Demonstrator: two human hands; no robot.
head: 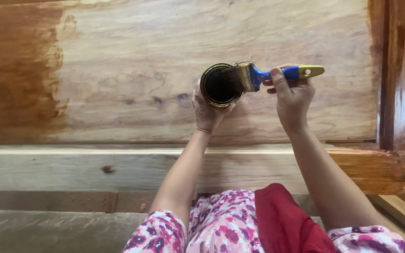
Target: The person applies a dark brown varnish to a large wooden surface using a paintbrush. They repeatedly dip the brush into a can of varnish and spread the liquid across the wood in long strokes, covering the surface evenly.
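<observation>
A left hand (207,110) cradles a small round tin of dark wood stain (220,85) against a pale wooden panel (165,56), grip closed around its base. The right hand (290,96), grip closed on a blue-handled paintbrush (277,75), rests the bristles across the tin's rim. Stain already darkens the panel far left of the tin; this looks like reloading, and the next stroke calls for a drip-free brush.

Small round metal tin with brass-coloured rim (221,85): outer wall and base hidden behind the left hand (207,110), the dark inside showing no readable liquid level; the bristles of the blue-and-yellow-handled flat paintbrush (277,75) merge with that dark opening, their tips not distinguishable, and the mid-handle is covered by the right hand (292,96). Large pale wooden panel, partly stained brown (165,70): cut off at top and left edges; both upper arms and the floral-print garment (221,225) cut off at bottom edge.
</observation>
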